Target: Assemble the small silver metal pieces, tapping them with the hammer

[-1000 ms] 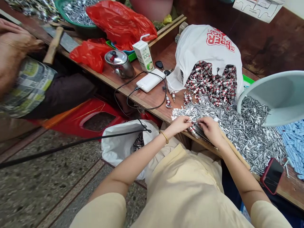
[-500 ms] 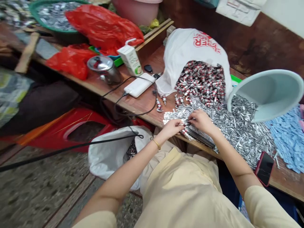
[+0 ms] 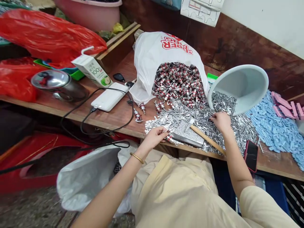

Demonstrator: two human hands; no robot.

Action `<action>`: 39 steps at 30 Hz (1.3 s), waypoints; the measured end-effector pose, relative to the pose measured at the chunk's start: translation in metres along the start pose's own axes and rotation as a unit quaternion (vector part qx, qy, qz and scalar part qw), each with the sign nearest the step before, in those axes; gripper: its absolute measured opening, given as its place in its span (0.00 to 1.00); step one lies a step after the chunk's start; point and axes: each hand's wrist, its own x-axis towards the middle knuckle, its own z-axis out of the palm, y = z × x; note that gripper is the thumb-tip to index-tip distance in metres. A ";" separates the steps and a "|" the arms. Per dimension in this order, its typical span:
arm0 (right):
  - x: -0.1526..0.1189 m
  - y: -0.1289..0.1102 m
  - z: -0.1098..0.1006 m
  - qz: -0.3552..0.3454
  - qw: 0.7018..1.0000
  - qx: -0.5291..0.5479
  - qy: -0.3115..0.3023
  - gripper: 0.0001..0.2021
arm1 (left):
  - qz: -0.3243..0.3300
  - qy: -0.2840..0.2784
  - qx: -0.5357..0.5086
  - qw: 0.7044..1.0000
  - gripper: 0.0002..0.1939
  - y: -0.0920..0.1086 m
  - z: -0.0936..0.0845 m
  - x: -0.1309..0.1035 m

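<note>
My left hand is pinched at the table's front edge, closed on a small metal part with red bands that hangs toward the right. My right hand reaches into the heap of small silver metal pieces, thumb and fingers together; whatever is between the fingertips is too small to name. Between the hands lies a hammer with a wooden handle, its head resting on a grey metal block. Behind them a white plastic bag spills many red-banded metal parts.
A tilted pale green basin and light blue pieces lie to the right, with a phone at the front edge. Leftward are a white power bank with cable, a drink carton and a metal mug. A white sack stands below.
My right hand has moved away from my left, rightward into the silver heap. The hammer now shows between them. The view has shifted, with table objects appearing farther left.
</note>
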 end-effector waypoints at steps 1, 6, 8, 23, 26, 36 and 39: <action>0.000 -0.002 0.002 0.004 1.000 0.003 -0.008 0.13 | -0.002 0.001 0.001 1.000 0.19 0.000 0.000 0.000; -0.003 -0.006 0.000 0.012 0.981 0.192 -0.020 0.07 | -0.007 0.002 -0.001 1.000 0.21 0.002 0.001 0.000; -0.005 -0.004 -0.006 0.049 0.942 0.332 -0.017 0.10 | -0.009 0.000 -0.001 1.000 0.21 0.002 0.001 0.000; -0.042 -0.109 -0.031 -0.025 0.683 0.678 -0.269 0.14 | 0.021 0.004 0.021 1.000 0.12 -0.012 0.002 0.002; -0.044 -0.128 -0.026 -0.135 0.761 0.577 -0.264 0.10 | 0.034 -0.001 0.039 0.999 0.09 -0.015 0.003 0.002; -0.033 -0.170 -0.008 -0.399 0.861 0.186 -0.253 0.17 | 0.070 0.016 0.094 0.993 0.05 -0.019 0.003 0.004; -0.032 -0.174 -0.003 -0.425 0.863 0.133 -0.237 0.16 | 0.084 0.013 0.108 0.991 0.05 -0.019 0.003 0.005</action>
